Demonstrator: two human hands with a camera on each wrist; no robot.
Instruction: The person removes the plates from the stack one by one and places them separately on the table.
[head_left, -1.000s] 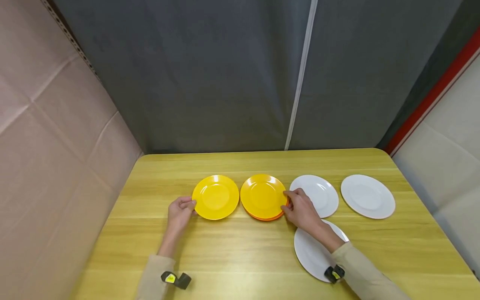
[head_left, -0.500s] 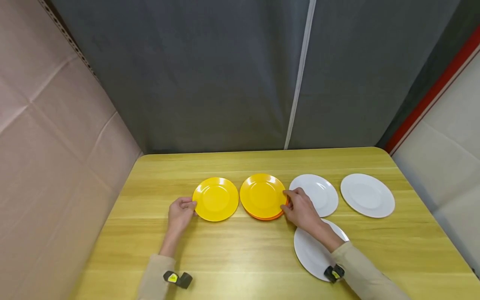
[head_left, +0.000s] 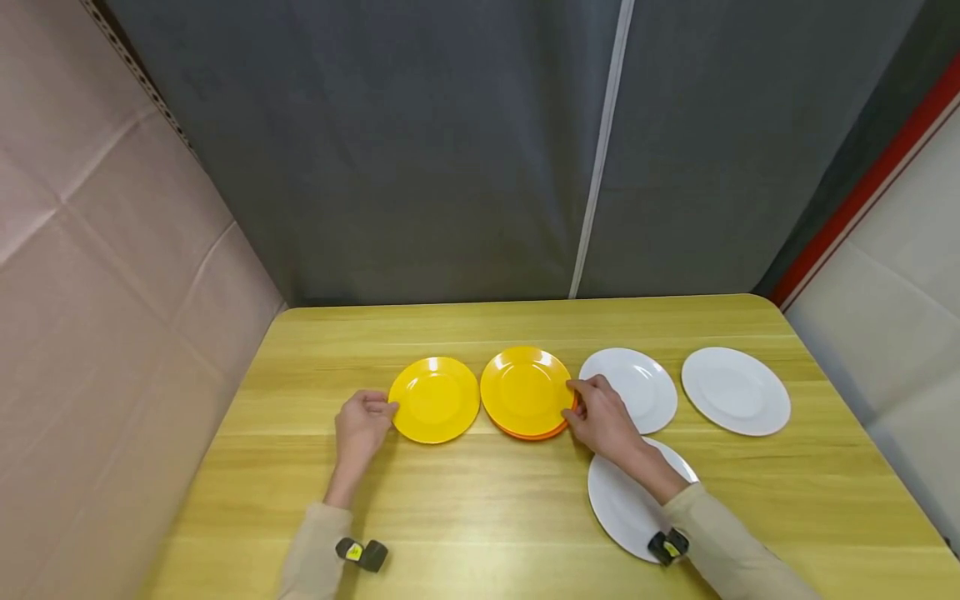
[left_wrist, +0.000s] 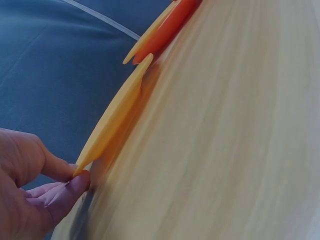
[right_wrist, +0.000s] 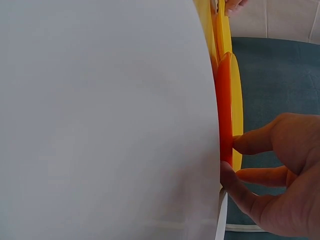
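My left hand (head_left: pixel 362 425) pinches the left rim of a yellow plate (head_left: pixel 435 400) between thumb and fingers. In the left wrist view this yellow plate (left_wrist: pixel 112 115) shows edge-on, held slightly above the table with a shadow under it. To its right, a second yellow plate (head_left: pixel 525 392) is stacked on an orange plate (head_left: pixel 531 437), whose lower rim peeks out. My right hand (head_left: pixel 603 425) holds the right rim of this stack. In the right wrist view, the thumb and fingers meet the edges of the orange plate (right_wrist: pixel 224 115) and the yellow one above it.
Two white plates, one nearer (head_left: pixel 628 390) and one farther right (head_left: pixel 735 392), lie right of the stack. Another white plate (head_left: pixel 626 508) sits under the right forearm. Everything is on a wooden table (head_left: pixel 480 517), with a dark curtain (head_left: pixel 420 167) behind.
The yellow plate at my left hand has shifted a little toward me and slightly right, the hand moving right with it. My right hand and the stack have stayed in place.
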